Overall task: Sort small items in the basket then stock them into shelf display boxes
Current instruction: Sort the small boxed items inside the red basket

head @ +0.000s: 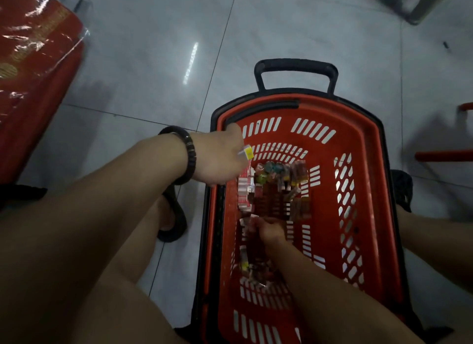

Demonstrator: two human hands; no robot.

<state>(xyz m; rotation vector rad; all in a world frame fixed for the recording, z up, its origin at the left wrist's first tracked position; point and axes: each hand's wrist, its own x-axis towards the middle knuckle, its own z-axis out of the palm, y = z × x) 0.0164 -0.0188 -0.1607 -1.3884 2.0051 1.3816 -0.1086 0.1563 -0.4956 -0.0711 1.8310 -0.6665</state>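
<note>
The red basket [363, 169] stands on the grey tiled floor [153, 61] in the centre and right of the frame. Its black handle [295, 67] is at the upper end.

The left hand [220, 159] is over the upper left corner of the basket, and a dark bracelet [190, 156] is on its wrist. Its fingers are closed on a yellow and white packet [247, 152], which sticks out of the hand to the right.

The right hand [271, 231] is deep inside the basket, in the middle of its bottom. It touches the goods there, but the picture is blurred and I cannot tell if its fingers are apart or clamped on something.

The small items [281, 177] lie on the basket bottom above the right hand, and red and white packets [244, 192] lie just beside them on the left.

A red package [33, 49] in clear foil is in the upper left of the frame. A black sandal [176, 215] is left of the basket.
</note>
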